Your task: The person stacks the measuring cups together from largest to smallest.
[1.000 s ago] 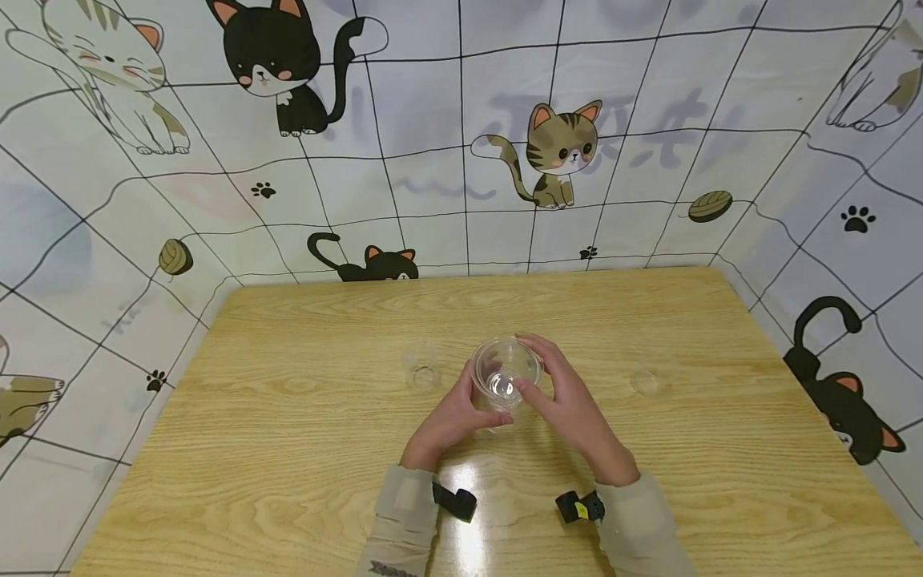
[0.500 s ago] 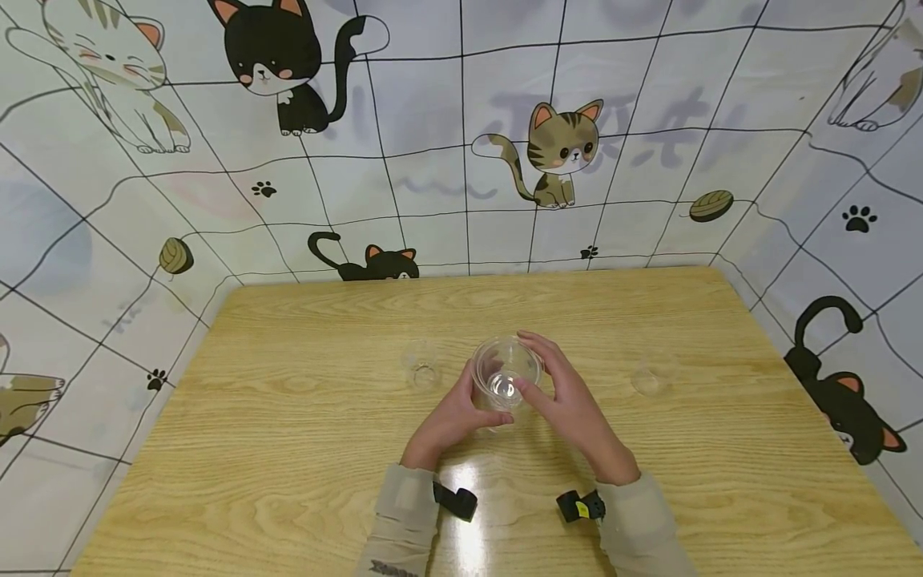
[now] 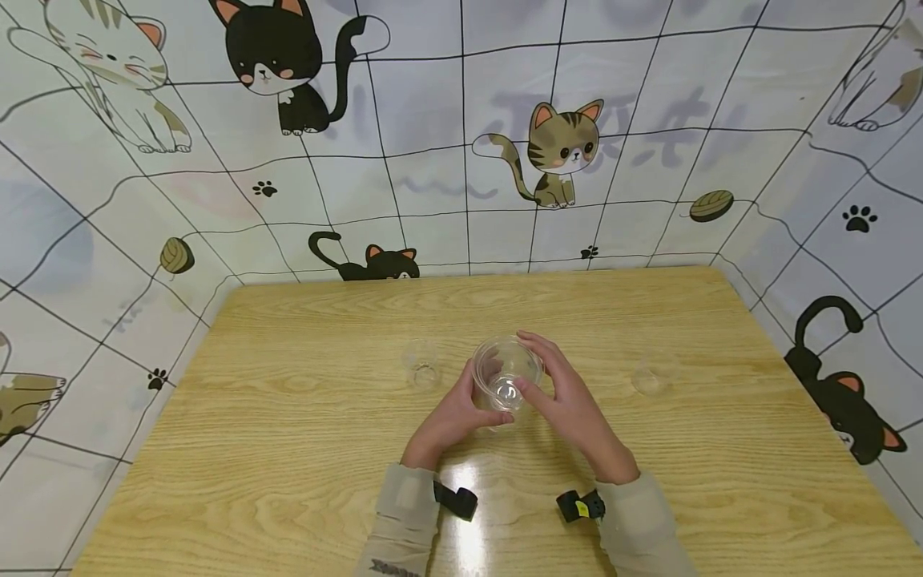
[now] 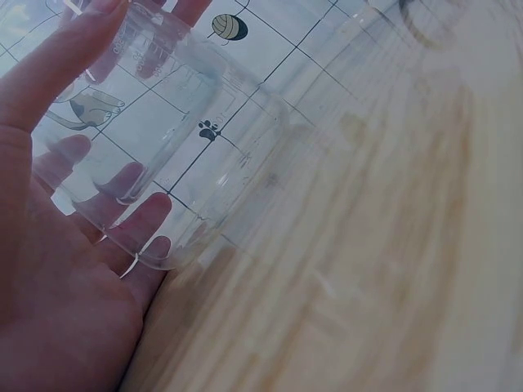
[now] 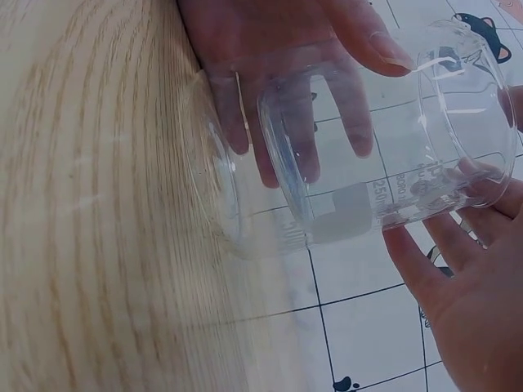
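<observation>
In the head view a clear glass beaker stands upright at the table's middle, between my two hands. The right wrist view shows a smaller marked beaker inside a larger outer beaker whose base is on the table. My left hand holds the lower side of the outer glass, thumb in front and fingers behind. My right hand grips higher up around the rim, its thumb near the edge. In the left wrist view the left hand's fingers show through the glass.
Another clear glass vessel stands on the table just left of my hands. A third faint clear vessel stands to the right. Walls printed with cartoon cats enclose the table's back and sides.
</observation>
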Motion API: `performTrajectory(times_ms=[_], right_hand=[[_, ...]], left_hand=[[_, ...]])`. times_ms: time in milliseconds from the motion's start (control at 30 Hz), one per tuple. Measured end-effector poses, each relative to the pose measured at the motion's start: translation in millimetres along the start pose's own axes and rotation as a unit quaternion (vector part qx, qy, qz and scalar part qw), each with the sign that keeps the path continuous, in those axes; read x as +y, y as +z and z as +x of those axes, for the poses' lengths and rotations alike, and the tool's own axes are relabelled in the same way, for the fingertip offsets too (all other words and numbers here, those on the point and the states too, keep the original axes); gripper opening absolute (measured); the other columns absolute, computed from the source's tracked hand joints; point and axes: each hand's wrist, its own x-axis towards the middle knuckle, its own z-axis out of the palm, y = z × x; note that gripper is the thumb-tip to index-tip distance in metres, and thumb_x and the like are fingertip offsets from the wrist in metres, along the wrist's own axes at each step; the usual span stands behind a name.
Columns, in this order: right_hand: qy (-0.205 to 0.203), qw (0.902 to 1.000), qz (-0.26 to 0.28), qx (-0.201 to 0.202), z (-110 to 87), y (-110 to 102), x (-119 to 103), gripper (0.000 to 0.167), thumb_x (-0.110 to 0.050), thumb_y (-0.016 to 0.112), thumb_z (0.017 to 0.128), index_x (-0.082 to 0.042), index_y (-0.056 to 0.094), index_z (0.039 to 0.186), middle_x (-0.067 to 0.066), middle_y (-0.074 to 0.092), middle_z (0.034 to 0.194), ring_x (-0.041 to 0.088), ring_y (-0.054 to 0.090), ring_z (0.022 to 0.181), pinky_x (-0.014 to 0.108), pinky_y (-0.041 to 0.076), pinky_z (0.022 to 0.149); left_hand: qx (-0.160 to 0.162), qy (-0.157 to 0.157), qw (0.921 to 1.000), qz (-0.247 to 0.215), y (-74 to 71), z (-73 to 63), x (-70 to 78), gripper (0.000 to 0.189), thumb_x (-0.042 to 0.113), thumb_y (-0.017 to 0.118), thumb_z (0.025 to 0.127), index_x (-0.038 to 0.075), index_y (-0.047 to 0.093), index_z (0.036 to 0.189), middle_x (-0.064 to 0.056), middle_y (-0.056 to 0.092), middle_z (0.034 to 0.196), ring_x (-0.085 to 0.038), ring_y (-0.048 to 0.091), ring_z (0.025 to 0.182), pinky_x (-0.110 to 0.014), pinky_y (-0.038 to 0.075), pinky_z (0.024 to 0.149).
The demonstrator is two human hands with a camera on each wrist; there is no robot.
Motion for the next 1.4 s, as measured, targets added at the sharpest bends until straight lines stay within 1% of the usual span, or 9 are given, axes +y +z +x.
performTrajectory(times_ms=[233, 467, 567, 933, 967, 1100, 1200, 1300, 1400], right_hand=[[0.008, 1.0000, 0.001, -0.004, -0.9, 0.2, 0.8, 0.050, -0.012, 0.054, 0.089, -0.007, 0.034, 0.135, 0.007, 0.029, 0.141, 0.024, 0.029, 0.127, 0.052, 0.029, 0.095], [0.013, 0.9999, -0.001, -0.005, -1.5, 0.4, 1.0, 0.050, -0.014, 0.053, 0.090, -0.007, 0.034, 0.135, 0.007, 0.029, 0.141, 0.024, 0.030, 0.127, 0.052, 0.029, 0.095], [0.012, 0.9999, -0.003, -0.004, -1.5, 0.5, 1.1, 0.049, -0.014, 0.053, 0.090, -0.007, 0.034, 0.135, 0.006, 0.029, 0.141, 0.024, 0.029, 0.127, 0.053, 0.029, 0.095], [0.009, 0.9999, -0.010, -0.006, -0.8, 0.5, 1.0, 0.047, -0.012, 0.052, 0.090, -0.005, 0.036, 0.134, 0.007, 0.028, 0.141, 0.026, 0.027, 0.128, 0.053, 0.029, 0.095], [0.008, 0.9999, -0.010, -0.006, -0.7, 0.6, 1.3, 0.047, -0.012, 0.052, 0.090, -0.005, 0.036, 0.133, 0.007, 0.029, 0.141, 0.026, 0.027, 0.128, 0.053, 0.029, 0.095], [0.000, 0.9997, -0.023, -0.005, 0.2, 3.9, 21.3, 0.047, -0.018, 0.052, 0.091, -0.013, 0.036, 0.135, 0.000, 0.027, 0.142, 0.023, 0.027, 0.128, 0.051, 0.030, 0.094], [-0.002, 0.9993, -0.038, -0.005, 0.5, 6.6, 36.7, 0.049, -0.025, 0.051, 0.091, -0.020, 0.034, 0.136, -0.007, 0.026, 0.143, 0.019, 0.026, 0.129, 0.050, 0.031, 0.095], [0.005, 0.9987, -0.051, -0.006, 0.2, 6.8, 37.3, 0.049, -0.031, 0.049, 0.092, -0.021, 0.033, 0.137, -0.009, 0.025, 0.143, 0.018, 0.026, 0.129, 0.050, 0.030, 0.096], [0.010, 0.9982, -0.059, -0.006, 0.3, 6.9, 35.9, 0.050, -0.033, 0.048, 0.092, -0.021, 0.033, 0.137, -0.008, 0.025, 0.143, 0.018, 0.026, 0.129, 0.050, 0.030, 0.095]], left_hand=[[0.001, 0.004, 0.9998, -0.020, 0.6, 1.3, -6.4, 0.098, 0.017, 0.077, 0.069, 0.036, 0.012, 0.140, 0.007, 0.032, 0.139, -0.018, 0.027, 0.129, -0.041, 0.020, 0.102], [-0.002, 0.008, 0.9996, -0.027, 1.0, 8.2, -29.3, 0.100, 0.024, 0.079, 0.066, 0.040, 0.011, 0.139, 0.009, 0.033, 0.138, -0.013, 0.028, 0.128, -0.039, 0.024, 0.101], [0.001, 0.009, 0.9997, -0.024, 1.3, 9.1, -32.6, 0.100, 0.025, 0.080, 0.066, 0.041, 0.012, 0.138, 0.010, 0.034, 0.137, -0.011, 0.030, 0.127, -0.039, 0.026, 0.100], [0.007, 0.012, 0.9999, -0.008, 1.6, 10.0, -31.9, 0.099, 0.020, 0.079, 0.068, 0.041, 0.012, 0.138, 0.002, 0.032, 0.140, -0.012, 0.030, 0.127, -0.041, 0.028, 0.099], [0.005, 0.011, 0.9999, -0.009, 1.4, 9.0, -28.1, 0.098, 0.019, 0.078, 0.068, 0.040, 0.013, 0.138, 0.001, 0.031, 0.140, -0.014, 0.030, 0.127, -0.041, 0.028, 0.099], [0.003, 0.011, 0.9999, -0.011, 1.1, 8.2, -24.7, 0.097, 0.017, 0.078, 0.069, 0.040, 0.014, 0.138, -0.001, 0.031, 0.141, -0.015, 0.029, 0.128, -0.041, 0.028, 0.099], [0.006, 0.014, 0.9999, -0.007, 1.3, 9.5, -29.1, 0.097, 0.017, 0.078, 0.069, 0.039, 0.014, 0.138, 0.000, 0.032, 0.140, -0.015, 0.029, 0.128, -0.043, 0.027, 0.100], [0.005, 0.016, 0.9998, -0.002, 1.1, 10.3, -31.6, 0.097, 0.017, 0.078, 0.069, 0.037, 0.014, 0.140, 0.001, 0.031, 0.140, -0.015, 0.029, 0.128, -0.043, 0.026, 0.100], [-0.002, 0.018, 0.9998, -0.009, 0.8, 8.1, -24.0, 0.096, 0.014, 0.076, 0.071, 0.030, 0.014, 0.142, -0.004, 0.030, 0.141, -0.019, 0.028, 0.129, -0.045, 0.024, 0.101]])
